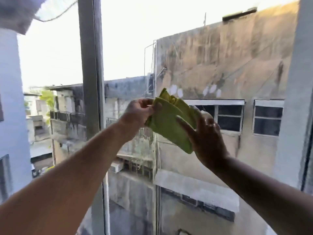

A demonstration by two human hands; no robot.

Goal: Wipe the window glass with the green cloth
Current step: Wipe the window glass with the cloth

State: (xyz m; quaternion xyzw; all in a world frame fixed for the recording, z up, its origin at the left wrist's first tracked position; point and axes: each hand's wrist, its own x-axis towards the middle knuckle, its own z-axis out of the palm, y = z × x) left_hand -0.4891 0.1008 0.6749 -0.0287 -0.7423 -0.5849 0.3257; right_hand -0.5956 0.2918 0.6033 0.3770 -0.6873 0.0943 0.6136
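The green cloth [169, 123] is folded into a thick pad and held up in front of the window glass [211, 61], between both hands. My left hand [138, 114] pinches its upper left edge with thumb and fingers. My right hand [205, 134] grips the cloth's right and lower side, thumb across the front, a ring on one finger. Whether the cloth touches the glass I cannot tell. The pane spans the middle and right of the view, showing streaks low down.
A grey vertical window frame bar [91, 65] stands left of the hands. Another frame edge [303, 99] runs down the far right. Through the glass are weathered buildings [228, 68] and a bright sky.
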